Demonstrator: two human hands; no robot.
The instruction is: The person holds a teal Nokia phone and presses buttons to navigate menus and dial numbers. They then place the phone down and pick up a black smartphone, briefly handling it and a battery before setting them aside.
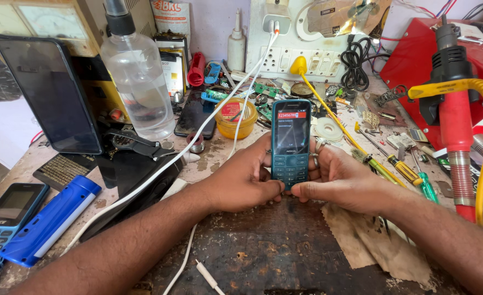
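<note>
I've got the phone [291,143] upright between both hands, just above the desk [285,257], roughly centre of the bench. My left hand [244,180] is clamped round its left edge, thumb on the keypad; my right hand [337,180] grips the right edge, thumb at the bottom keys, ring on one finger.

Where things stand, as I judge it: the phone is fully cased, powered up, screen lit w/ a red bar and a row of digits typed in, so assembly looks done and I'm at the key-check stage (can't tell which keys are left to try). No cable runs into it.

Round about: screwdrivers [405,172] lie just beside my right hand, untouched. The white cable [159,172] crosses the desk past my left wrist. Spray bottle [138,76] and yellow tub [236,117] sit behind, well apart from the phone.
</note>
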